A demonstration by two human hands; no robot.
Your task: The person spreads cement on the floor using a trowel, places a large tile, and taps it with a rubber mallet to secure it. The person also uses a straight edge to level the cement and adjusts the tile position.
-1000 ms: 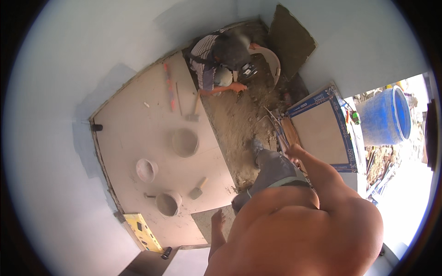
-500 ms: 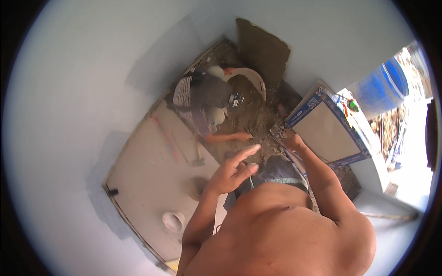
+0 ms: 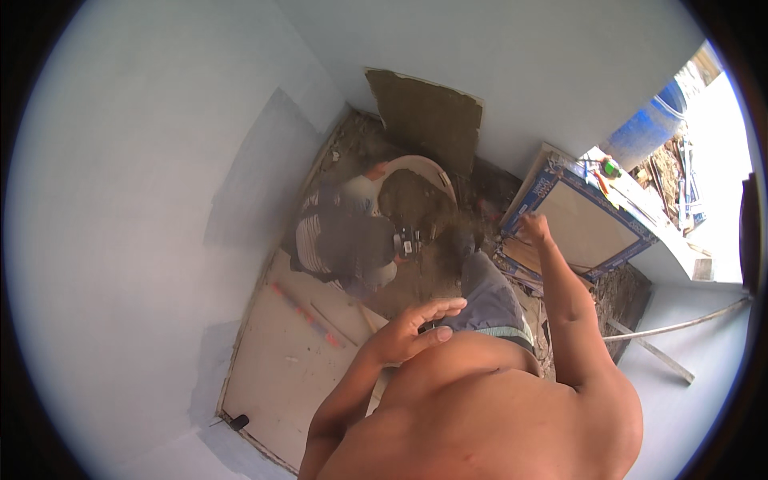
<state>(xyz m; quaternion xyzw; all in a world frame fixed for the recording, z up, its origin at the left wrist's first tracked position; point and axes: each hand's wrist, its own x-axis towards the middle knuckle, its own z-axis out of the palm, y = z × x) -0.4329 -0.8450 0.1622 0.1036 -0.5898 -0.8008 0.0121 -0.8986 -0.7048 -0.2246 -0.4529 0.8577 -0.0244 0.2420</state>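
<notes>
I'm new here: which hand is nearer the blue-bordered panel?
Right. The right hand is at the left side of the panel; the left hand is farther, by the belly.

1. L hand [image 3: 410, 330]: just ahead of the belly, fingers extended fwd & slightly bent, thumb apart fr. them w/ a gap between.
2. L forearm [image 3: 346, 394]: angled fwd & to the R, elbow bent, wrist approx. straight.
3. R hand [image 3: 534, 230]: reached out well ahead of the L hand; fingers look curled, too small to tell how tightly.
4. R arm [image 3: 570, 300]: almost straight, slight elbow bend, runs fwd & a bit L fr. the shoulder.
5. Torso [image 3: 480, 408]: bare.
</notes>
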